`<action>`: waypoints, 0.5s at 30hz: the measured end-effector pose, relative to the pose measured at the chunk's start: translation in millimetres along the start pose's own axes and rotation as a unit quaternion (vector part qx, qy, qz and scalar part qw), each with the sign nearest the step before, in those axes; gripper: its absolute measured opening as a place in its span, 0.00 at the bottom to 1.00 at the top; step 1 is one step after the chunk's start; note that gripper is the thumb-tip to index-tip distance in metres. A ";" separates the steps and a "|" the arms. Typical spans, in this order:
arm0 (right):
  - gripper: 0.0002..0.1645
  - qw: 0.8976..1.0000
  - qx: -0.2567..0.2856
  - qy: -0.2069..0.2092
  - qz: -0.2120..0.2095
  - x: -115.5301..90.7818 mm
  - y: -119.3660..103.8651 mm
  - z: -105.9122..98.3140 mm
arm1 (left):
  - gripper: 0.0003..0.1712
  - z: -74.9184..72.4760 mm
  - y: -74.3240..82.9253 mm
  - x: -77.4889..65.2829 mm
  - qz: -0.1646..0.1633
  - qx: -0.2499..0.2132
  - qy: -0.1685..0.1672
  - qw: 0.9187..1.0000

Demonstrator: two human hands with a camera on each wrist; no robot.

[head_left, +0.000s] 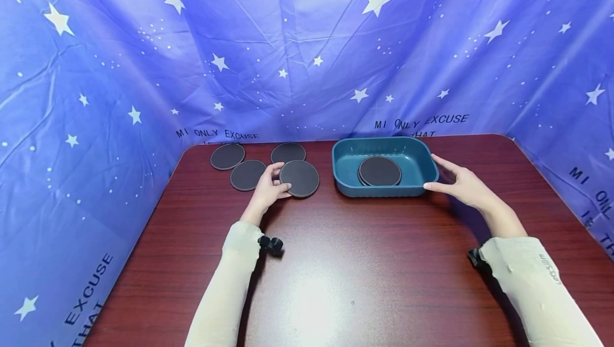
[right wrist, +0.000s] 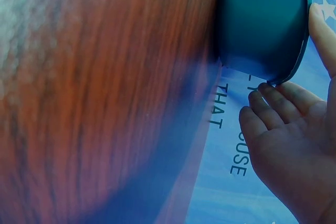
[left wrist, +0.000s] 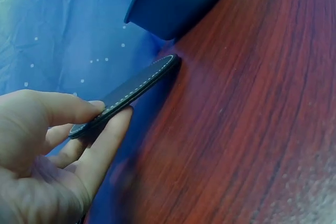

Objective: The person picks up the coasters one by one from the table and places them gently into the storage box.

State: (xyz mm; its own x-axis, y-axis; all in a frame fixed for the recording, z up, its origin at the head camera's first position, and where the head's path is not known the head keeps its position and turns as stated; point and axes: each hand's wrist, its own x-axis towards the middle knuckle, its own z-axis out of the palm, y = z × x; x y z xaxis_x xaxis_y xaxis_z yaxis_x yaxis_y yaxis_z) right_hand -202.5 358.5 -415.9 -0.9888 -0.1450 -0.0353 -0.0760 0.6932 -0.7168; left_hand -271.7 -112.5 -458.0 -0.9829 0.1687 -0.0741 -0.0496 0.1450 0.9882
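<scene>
- Disc (head_left: 299, 178), black and round with pale stitching along its edge, juts out to the right of the person's left hand (head_left: 266, 190).
- That left hand is clamped on it, the disc pinched between thumb and fingers.
- From where I stand, three similar pieces lie near the same hand on the dark red wooden counter (head_left: 355, 251): one coaster (head_left: 244, 175) just to its left, a farther coaster (head_left: 227, 156) beyond that, and a rear coaster (head_left: 288, 151) straight past the fingertips, partly hidden by the disc.
- Between the two hands stands a teal dish (head_left: 379, 192), to the right of the left hand and apart from the held disc.
- Inside it, to the left of the right hand, rests a small stack of black rounds (head_left: 380, 170).
- The right hand (head_left: 465, 184) has thumb and fingers spread apart at the dish's right end, the thumb touching the rim.
- Beyond both hands hangs a blue cloth (head_left: 288, 38) with white stars.
- Pale sleeves (head_left: 218, 293) cover both forearms behind the hands.
</scene>
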 end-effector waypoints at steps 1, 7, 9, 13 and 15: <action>0.54 1.000 0.001 0.001 -0.001 -0.1 -0.2 0.0 | 0.41 -0.4 -0.1 -0.1 -0.002 -0.009 0.001 1.000; 0.54 1.000 0.002 0.002 -0.004 0.9 1.0 -0.3 | 0.41 -2.7 1.8 -0.3 -0.010 -0.057 0.003 0.998; 0.54 1.000 0.001 0.002 -0.003 1.2 1.4 -0.3 | 0.41 -3.0 3.0 -0.2 -0.009 -0.070 0.004 0.997; 0.54 1.000 -0.003 0.001 -0.004 1.2 0.7 -0.1 | 0.41 -3.1 7.3 -0.2 -0.007 -0.082 0.009 0.997; 0.53 1.000 -0.006 0.002 -0.004 0.9 -0.2 0.0 | 0.41 -2.9 10.2 0.1 -0.006 -0.088 0.011 0.996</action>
State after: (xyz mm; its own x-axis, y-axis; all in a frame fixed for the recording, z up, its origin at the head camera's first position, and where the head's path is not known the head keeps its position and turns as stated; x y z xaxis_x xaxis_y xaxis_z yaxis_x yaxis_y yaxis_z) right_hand -203.4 358.2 -415.7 -0.9887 -0.1479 -0.0266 -0.0857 0.7006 -0.7084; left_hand -272.9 -113.8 -447.6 -0.9856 0.1458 -0.0858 -0.0905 -0.0260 0.9956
